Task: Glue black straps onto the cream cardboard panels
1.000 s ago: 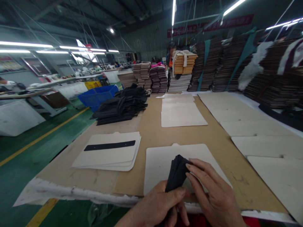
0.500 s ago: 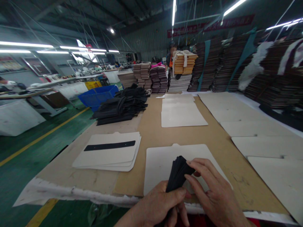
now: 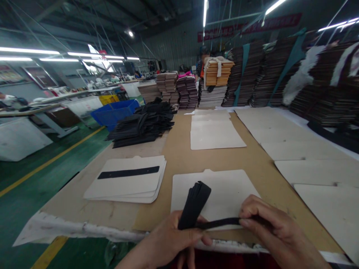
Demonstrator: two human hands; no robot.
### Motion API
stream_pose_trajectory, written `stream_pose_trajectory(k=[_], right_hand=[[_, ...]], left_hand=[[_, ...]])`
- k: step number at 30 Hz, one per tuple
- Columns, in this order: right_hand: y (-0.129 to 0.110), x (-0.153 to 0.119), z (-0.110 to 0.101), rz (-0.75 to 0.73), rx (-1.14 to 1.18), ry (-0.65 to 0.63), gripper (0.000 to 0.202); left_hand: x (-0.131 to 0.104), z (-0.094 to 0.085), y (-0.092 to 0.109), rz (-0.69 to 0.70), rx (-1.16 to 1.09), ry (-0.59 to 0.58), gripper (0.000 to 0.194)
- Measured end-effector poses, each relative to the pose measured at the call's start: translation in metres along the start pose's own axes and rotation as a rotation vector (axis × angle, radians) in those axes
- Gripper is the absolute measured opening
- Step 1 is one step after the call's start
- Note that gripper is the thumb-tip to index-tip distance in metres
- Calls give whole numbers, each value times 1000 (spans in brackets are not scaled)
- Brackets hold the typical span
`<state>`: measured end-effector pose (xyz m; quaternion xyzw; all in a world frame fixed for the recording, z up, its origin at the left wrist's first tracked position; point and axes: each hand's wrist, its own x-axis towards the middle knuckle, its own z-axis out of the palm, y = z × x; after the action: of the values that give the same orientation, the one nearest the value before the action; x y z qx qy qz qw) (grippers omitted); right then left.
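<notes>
My left hand [image 3: 176, 239] is closed around a bundle of black fabric strips [image 3: 195, 205], whose upper ends fan out above the thumb. My right hand [image 3: 269, 224] pinches the end of a single black strip [image 3: 221, 223], which stretches sideways from the left hand. Beneath both hands, a pale board [image 3: 224, 186] with a small tab on its far edge lies on the table. To the left is a stack of pale boards [image 3: 123, 190]; a black strip [image 3: 129, 172] lies across the top one.
A heap of black strips [image 3: 143, 125] sits at the table's far left, beside a blue bin [image 3: 114, 112]. More pale boards [image 3: 215, 130] lie farther back, and overlapping pale sheets [image 3: 316, 170] run along the right. Tall stacks of dark pieces [image 3: 252, 74] stand behind.
My right hand has moved right, drawing one strip out from the bundle. My left hand, with the bundle, has shifted a little left.
</notes>
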<state>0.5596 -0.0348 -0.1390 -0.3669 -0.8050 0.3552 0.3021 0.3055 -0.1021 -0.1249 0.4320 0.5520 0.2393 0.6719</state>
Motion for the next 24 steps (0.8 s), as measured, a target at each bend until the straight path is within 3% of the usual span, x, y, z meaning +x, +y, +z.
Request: stream_pose_trajectory(k=[3, 8, 14, 18, 24], right_hand=[[20, -13, -15, 186, 49, -6, 28], [51, -13, -23, 508, 213, 77, 35], [57, 28, -24, 497, 231, 200, 36], [66, 40, -21, 501, 145, 194, 30], [79, 40, -17, 532, 83, 215, 29]], left_hand=[[-17, -18, -5, -91, 144, 118, 41], [-19, -40, -7, -29, 261, 328, 45], [10, -42, -1, -30, 484, 716, 28], [16, -41, -2, -73, 527, 744, 27], [21, -42, -3, -32, 475, 722, 26]])
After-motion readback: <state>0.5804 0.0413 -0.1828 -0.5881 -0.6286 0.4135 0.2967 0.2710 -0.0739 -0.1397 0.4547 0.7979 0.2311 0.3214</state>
